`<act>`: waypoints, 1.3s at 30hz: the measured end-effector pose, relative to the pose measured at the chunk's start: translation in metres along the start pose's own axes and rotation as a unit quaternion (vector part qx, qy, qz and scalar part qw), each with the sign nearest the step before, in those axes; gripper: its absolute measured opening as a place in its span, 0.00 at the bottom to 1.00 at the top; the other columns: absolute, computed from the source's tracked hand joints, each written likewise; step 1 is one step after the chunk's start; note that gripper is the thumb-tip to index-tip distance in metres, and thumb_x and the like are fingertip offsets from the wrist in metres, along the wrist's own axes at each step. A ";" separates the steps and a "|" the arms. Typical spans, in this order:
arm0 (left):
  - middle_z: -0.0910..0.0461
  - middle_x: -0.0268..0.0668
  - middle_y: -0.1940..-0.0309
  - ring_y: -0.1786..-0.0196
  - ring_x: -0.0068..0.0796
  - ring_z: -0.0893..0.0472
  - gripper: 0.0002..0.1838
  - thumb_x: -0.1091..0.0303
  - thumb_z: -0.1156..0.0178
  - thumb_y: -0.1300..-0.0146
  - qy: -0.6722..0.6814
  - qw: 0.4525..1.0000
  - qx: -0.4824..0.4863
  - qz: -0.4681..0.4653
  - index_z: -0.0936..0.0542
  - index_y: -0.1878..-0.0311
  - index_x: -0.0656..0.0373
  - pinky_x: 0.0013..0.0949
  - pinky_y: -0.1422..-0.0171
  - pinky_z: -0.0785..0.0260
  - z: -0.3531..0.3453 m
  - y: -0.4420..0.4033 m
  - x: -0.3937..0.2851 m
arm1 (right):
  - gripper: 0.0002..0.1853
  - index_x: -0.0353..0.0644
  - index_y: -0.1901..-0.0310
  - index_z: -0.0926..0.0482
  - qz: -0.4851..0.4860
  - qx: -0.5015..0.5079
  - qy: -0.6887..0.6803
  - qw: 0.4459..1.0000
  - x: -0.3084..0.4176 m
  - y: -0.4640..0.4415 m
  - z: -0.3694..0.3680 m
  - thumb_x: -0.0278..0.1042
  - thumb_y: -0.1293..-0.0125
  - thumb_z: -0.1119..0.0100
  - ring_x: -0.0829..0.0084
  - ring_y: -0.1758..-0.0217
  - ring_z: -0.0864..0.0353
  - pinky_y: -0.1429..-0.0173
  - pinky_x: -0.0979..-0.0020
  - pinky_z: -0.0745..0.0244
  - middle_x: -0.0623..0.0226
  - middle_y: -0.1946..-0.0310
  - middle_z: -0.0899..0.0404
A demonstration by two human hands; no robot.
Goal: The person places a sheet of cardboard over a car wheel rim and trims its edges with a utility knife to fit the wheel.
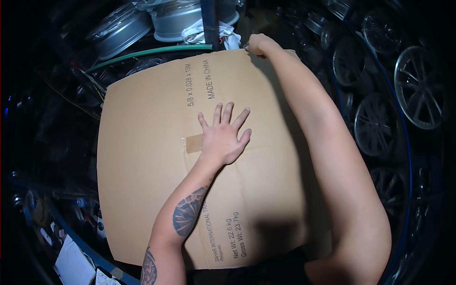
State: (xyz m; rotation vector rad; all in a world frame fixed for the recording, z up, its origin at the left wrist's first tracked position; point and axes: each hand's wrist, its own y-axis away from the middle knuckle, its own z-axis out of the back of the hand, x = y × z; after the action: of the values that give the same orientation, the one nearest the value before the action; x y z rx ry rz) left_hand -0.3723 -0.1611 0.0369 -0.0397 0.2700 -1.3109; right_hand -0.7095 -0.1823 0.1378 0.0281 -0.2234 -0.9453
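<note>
Here's the left hand (223, 140), palm down and fingers spread wide, pressing flat on the broad face of the cardboard box (142, 161)! And the right hand (260, 45) is reaching out beyond it, up at the box's far edge, fingers curled in; something small and dark shows at its fingertips, too small to name, and whether those fingers also grip the cardboard, I cannot tell. The two hands are well apart, with the box below the left one and spreading out to both sides of it. Just left of the left hand's wrist, there's a patch of tape (194, 144); beyond its fingers runs black print reading "MADE IN CHINA", and nearer the body, right of the tattooed forearm (190, 211), come the weight markings. Look left of the right hand: a white cloth (206, 33) bunched by a dark upright post (209, 21), silver rims (175, 19) beyond, and a green strip (147, 53) along the far side of the box. Over to the right of the right arm, spoked wheels (418, 88) stand in the gloom!
</note>
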 end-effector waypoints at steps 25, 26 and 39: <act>0.43 0.40 0.15 0.13 0.45 0.48 0.32 0.36 0.57 0.22 -0.002 1.000 0.003 0.013 0.34 0.18 0.29 0.79 0.18 0.65 0.001 0.000 -0.002 | 0.17 0.42 0.47 0.11 0.021 -0.060 -0.007 0.998 -0.047 0.208 -0.046 0.30 0.28 0.48 0.49 0.42 0.13 0.40 0.51 0.18 0.50 0.45 0.13; 0.43 0.41 0.15 0.13 0.46 0.48 0.32 0.36 0.57 0.22 -0.004 1.000 0.001 0.011 0.34 0.18 0.29 0.79 0.18 0.65 0.000 0.000 -0.002 | 0.17 0.42 0.46 0.12 0.020 -0.056 -0.007 0.998 -0.048 0.223 -0.047 0.30 0.28 0.49 0.48 0.42 0.13 0.40 0.50 0.18 0.50 0.46 0.13; 0.44 0.38 0.15 0.13 0.45 0.48 0.32 0.35 0.57 0.22 -0.023 1.000 0.008 0.014 0.36 0.18 0.26 0.79 0.17 0.64 -0.004 -0.001 -0.002 | 0.20 0.46 0.32 0.20 -0.020 -0.037 -0.006 0.999 -0.046 0.399 -0.057 0.38 0.22 0.45 0.43 0.60 0.13 0.52 0.46 0.19 0.46 0.64 0.13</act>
State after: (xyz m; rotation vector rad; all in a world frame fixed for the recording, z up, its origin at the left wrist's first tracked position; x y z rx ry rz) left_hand -0.3748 -0.1592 0.0333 -0.0525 0.2212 -1.2819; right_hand -0.4050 0.0849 0.1223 -0.0407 -0.1994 -0.9936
